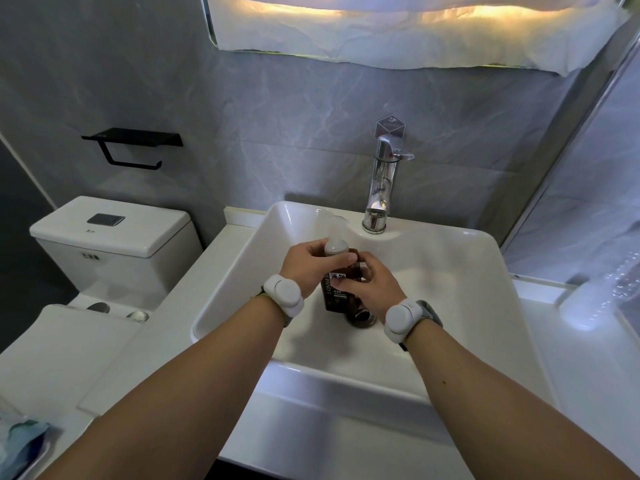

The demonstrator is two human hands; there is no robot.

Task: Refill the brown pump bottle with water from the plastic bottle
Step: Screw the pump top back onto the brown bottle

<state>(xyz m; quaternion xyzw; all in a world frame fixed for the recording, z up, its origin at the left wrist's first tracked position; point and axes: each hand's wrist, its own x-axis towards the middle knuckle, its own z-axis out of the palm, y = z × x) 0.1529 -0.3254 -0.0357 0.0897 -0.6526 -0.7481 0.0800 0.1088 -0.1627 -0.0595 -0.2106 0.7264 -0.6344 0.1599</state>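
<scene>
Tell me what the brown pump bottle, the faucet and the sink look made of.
The brown pump bottle: translucent amber plastic or glass, light shows through. Faucet: polished chromed metal, mirror reflections. Sink: glossy white ceramic, probably; soft highlights.

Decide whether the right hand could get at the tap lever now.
Probably, once freed: the right hand grips the brown bottle over the sink, but nothing stands between it and the tap lever.

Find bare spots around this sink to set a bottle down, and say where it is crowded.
Bare: the counter strip between toilet tank and basin; the basin floor right of the hands. Crowded: mid-basin, where left hand and right hand hold the brown bottle by the drain; far right, the plastic bottle.
</scene>
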